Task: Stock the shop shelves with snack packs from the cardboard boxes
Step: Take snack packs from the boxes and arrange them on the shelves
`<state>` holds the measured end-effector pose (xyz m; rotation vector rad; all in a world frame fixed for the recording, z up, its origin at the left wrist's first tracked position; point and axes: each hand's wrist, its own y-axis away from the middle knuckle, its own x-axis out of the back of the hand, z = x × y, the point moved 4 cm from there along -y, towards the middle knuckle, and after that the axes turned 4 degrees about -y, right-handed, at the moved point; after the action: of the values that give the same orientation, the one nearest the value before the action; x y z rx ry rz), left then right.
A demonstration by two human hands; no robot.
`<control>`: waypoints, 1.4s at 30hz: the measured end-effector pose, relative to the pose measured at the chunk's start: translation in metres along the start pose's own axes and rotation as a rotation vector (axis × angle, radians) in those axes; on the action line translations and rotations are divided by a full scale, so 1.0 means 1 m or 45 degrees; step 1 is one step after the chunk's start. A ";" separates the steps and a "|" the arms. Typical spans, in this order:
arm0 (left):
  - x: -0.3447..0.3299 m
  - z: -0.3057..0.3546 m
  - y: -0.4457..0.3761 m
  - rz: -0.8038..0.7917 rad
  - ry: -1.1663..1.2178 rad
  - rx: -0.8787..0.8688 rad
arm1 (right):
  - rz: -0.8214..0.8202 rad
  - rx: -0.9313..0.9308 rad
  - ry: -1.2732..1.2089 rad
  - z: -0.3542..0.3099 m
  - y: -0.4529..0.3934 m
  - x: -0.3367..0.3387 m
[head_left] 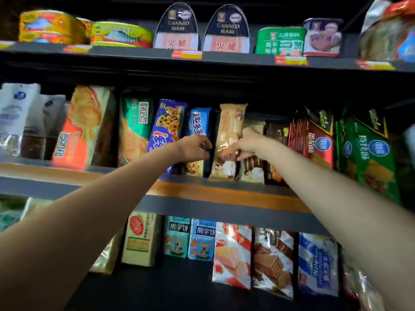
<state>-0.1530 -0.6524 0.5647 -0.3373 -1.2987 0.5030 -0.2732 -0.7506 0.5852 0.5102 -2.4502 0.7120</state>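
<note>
Head view, right hand (247, 142) pinching beige wafer pack (229, 140), left hand (194, 148) loosely curled, labels blurred

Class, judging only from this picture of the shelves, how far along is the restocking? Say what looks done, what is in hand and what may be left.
Done: the middle shelf already holds a row of upright packs, such as the blue cookie pack.

In hand: the right hand grips a beige wafer pack standing on that shelf; the left hand hovers beside it, fingers loosely curled.

Left: unclear, as no cardboard boxes are in view.
</note>
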 end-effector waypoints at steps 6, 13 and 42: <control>-0.018 0.006 -0.035 -0.196 -0.054 -0.136 | 0.066 -0.048 0.115 0.016 -0.034 -0.009; -0.040 -0.008 -0.067 -0.548 -0.256 -0.159 | 0.323 0.261 0.947 0.003 -0.058 -0.012; -0.032 0.011 -0.034 -0.426 -0.071 -0.128 | -0.158 -0.358 0.710 0.027 0.001 0.026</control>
<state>-0.1643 -0.6991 0.5581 -0.1842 -1.4040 0.1653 -0.3051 -0.7709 0.5804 0.2981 -1.9309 0.3814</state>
